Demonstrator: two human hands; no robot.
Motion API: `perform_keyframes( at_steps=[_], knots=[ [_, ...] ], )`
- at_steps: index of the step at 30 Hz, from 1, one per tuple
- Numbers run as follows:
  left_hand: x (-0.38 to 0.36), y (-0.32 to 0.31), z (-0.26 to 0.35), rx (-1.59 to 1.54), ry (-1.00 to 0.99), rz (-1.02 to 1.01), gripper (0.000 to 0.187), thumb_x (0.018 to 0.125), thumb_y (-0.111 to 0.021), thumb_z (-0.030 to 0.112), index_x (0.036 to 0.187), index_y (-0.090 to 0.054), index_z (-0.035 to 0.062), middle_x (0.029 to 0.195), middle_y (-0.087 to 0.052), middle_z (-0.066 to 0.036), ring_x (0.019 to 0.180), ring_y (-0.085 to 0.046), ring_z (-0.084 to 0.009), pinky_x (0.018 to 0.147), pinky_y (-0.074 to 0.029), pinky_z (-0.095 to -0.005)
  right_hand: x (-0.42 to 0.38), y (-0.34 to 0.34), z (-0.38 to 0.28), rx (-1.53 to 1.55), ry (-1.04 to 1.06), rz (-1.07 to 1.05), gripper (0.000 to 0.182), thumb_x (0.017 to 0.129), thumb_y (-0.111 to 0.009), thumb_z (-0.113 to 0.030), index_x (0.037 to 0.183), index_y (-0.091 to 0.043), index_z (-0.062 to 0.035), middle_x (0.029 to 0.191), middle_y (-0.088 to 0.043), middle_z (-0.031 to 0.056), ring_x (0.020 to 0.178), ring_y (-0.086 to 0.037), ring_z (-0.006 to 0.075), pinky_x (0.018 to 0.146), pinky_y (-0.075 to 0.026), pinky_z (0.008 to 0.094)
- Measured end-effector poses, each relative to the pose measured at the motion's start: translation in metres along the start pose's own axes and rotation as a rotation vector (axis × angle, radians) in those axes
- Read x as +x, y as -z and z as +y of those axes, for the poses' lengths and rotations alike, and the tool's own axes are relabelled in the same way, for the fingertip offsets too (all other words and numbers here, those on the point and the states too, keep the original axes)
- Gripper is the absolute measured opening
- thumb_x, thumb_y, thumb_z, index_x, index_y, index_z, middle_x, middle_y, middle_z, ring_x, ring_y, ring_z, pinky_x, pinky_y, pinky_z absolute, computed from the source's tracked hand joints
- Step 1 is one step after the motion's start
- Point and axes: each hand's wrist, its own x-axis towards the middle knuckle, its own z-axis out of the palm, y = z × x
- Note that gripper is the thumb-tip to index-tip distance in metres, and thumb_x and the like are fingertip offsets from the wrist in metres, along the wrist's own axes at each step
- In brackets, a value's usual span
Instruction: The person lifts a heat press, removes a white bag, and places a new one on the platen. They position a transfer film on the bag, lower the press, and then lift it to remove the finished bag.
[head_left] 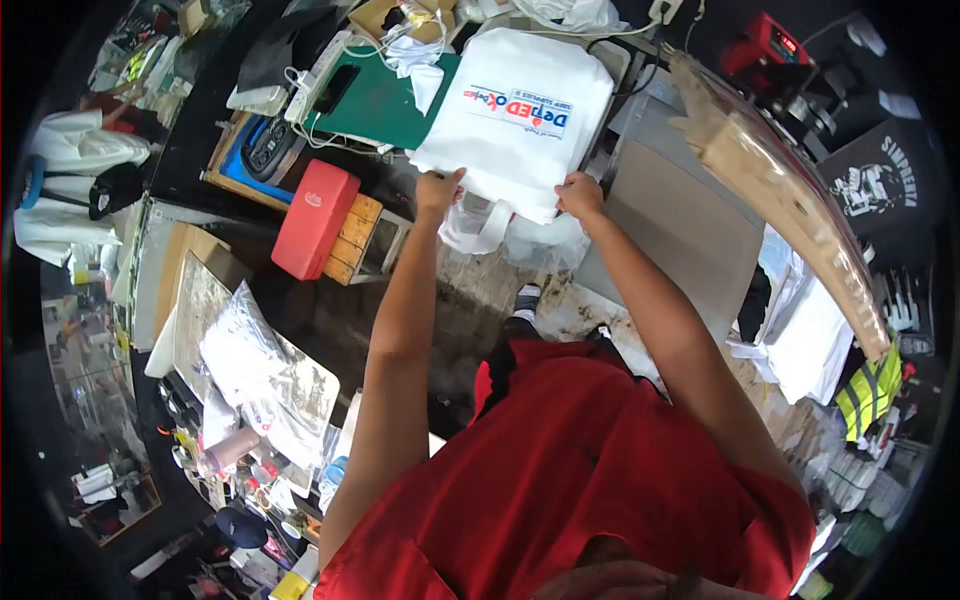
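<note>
A white fabric bag (500, 120) with a blue and red printed logo lies spread on a raised surface at the top centre. My left hand (440, 190) pinches its near left corner, thumb on top. At the near right corner, my right hand (580, 196) is closed on the fabric too. White strap-like cloth (478, 236) hangs below the near edge, between my hands. Just left of the bag is a green mat (385, 100) with a white cloth (415, 68) on it.
A red case (315, 220) rests on a wooden stool (355, 240) at left. Grey-brown board (680, 190) stands to the right, near a long plastic-wrapped cardboard piece (790, 190). Plastic-bagged items (250, 350) lie on a board at lower left.
</note>
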Motion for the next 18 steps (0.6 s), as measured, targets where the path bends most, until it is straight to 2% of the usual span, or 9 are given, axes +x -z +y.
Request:
perform_keyframes(
  at_steps=[4,8,10,11,12,14,15,17,18],
  knots=[
    [0.011,0.0,-0.014,0.089,0.02,-0.056,0.034,0.084,-0.081,0.024,0.075,-0.068,-0.0056,0.063,-0.067,-0.009,0.049,-0.061,-0.0123,0.045,-0.048,-0.0272,-0.005,-0.008,0.008,-0.037,-0.006,0.051,0.018,0.084,-0.073,-0.009,0.097,-0.066,0.0028,0.08,-0.071,0.0127,0.061,-0.071,0.0174,0.055,-0.057,0.0289],
    [0.01,0.0,-0.014,0.075,0.007,-0.072,0.032,0.079,-0.083,0.02,0.066,-0.067,-0.0044,0.061,-0.067,-0.011,0.045,-0.06,-0.0136,0.042,-0.046,-0.0297,0.002,-0.008,0.029,0.03,-0.044,0.021,0.015,0.083,-0.074,-0.011,0.091,-0.067,0.0003,0.084,-0.073,0.0126,0.067,-0.074,0.0188,0.059,-0.058,0.0286],
    [-0.006,0.003,0.001,0.11,0.076,-0.062,0.038,0.08,-0.084,0.029,0.072,-0.068,-0.0046,0.065,-0.068,-0.01,0.051,-0.065,-0.0135,0.046,-0.051,-0.0271,-0.001,-0.006,0.024,0.032,-0.042,0.031,0.02,0.082,-0.074,-0.012,0.095,-0.066,0.0011,0.087,-0.074,0.0141,0.068,-0.074,0.0206,0.059,-0.058,0.0288],
    [-0.007,0.003,-0.003,0.101,0.063,-0.046,0.044,0.08,-0.084,0.037,0.073,-0.069,-0.0047,0.067,-0.069,-0.013,0.057,-0.068,-0.02,0.054,-0.055,-0.0339,-0.003,-0.006,0.022,0.03,-0.037,0.029,0.025,0.082,-0.074,-0.014,0.099,-0.066,0.002,0.09,-0.074,0.0156,0.069,-0.075,0.0224,0.058,-0.058,0.029],
    [-0.008,0.004,-0.006,0.102,0.06,-0.051,0.044,0.08,-0.084,0.037,0.073,-0.069,-0.0047,0.067,-0.069,-0.013,0.057,-0.068,-0.02,0.054,-0.055,-0.0339,-0.005,-0.007,0.02,0.033,-0.039,0.034,0.025,0.082,-0.074,-0.014,0.099,-0.066,0.002,0.09,-0.074,0.0156,0.069,-0.075,0.0224,0.058,-0.058,0.029],
    [-0.013,0.008,-0.011,0.563,-0.205,0.355,0.052,0.081,-0.08,0.045,0.074,-0.069,-0.0052,0.071,-0.071,-0.017,0.066,-0.071,-0.03,0.066,-0.056,-0.0413,-0.008,-0.007,0.016,-0.186,0.026,0.071,0.042,0.082,-0.077,-0.017,0.11,-0.059,0.0082,0.089,-0.071,0.0198,0.067,-0.072,0.0216,0.055,-0.06,0.0341],
    [-0.018,0.011,-0.01,0.415,-0.234,0.381,0.058,0.08,-0.077,0.053,0.08,-0.071,-0.005,0.078,-0.072,-0.021,0.078,-0.072,-0.0385,0.075,-0.055,-0.045,-0.019,-0.006,0.003,-0.179,0.019,0.08,0.042,0.082,-0.077,-0.017,0.11,-0.059,0.0082,0.089,-0.071,0.0198,0.067,-0.072,0.0216,0.055,-0.06,0.0341],
    [-0.032,0.015,-0.006,0.419,-0.235,0.256,0.057,0.08,-0.076,0.052,0.085,-0.071,-0.0042,0.083,-0.072,-0.022,0.082,-0.071,-0.0389,0.075,-0.054,-0.0452,-0.041,0.0,-0.016,-0.499,-0.034,-0.072,0.054,0.082,-0.077,-0.027,0.116,-0.055,0.0086,0.097,-0.071,0.0201,0.074,-0.073,0.021,0.055,-0.059,0.0362],
    [-0.038,0.014,-0.002,0.419,-0.233,0.142,0.055,0.08,-0.076,0.051,0.09,-0.071,-0.0035,0.088,-0.072,-0.023,0.085,-0.071,-0.0394,0.074,-0.054,-0.0454,-0.041,-0.001,-0.004,-0.486,-0.044,-0.056,0.054,0.082,-0.077,-0.027,0.116,-0.055,0.0086,0.097,-0.071,0.0201,0.074,-0.073,0.021,0.055,-0.059,0.0362]
  ],
)
